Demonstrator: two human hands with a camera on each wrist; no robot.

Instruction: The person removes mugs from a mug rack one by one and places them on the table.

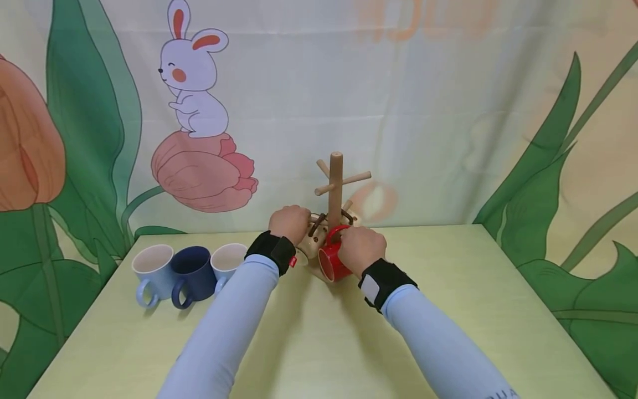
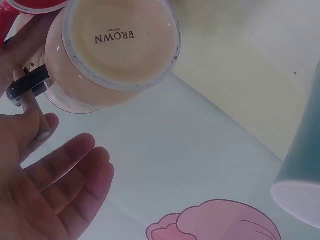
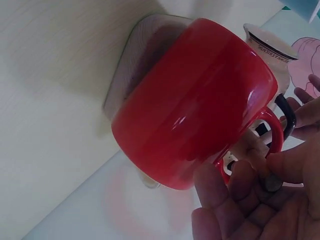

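Note:
A wooden mug tree (image 1: 336, 191) stands near the back of the table, with mugs hanging on its lower pegs. My left hand (image 1: 291, 224) pinches the end of a lower peg (image 2: 33, 107) between thumb and finger, its other fingers loosely bent. From that peg hangs a cream mug (image 2: 120, 40) by its black handle (image 2: 27, 86), its printed base facing the left wrist camera. On the other side my right hand (image 1: 362, 249) pinches another peg's tip (image 3: 273, 183), the thumb right at the handle of a red mug (image 3: 200, 100). The red mug hangs tilted by that handle.
To the left stand a light blue mug (image 1: 154, 277), a dark blue mug (image 1: 193, 277) and another pale mug (image 1: 226, 263), the last partly behind my left sleeve. Bare upper pegs (image 1: 356, 178) stick out above my hands. A printed cloth (image 1: 423, 122) hangs behind the table.

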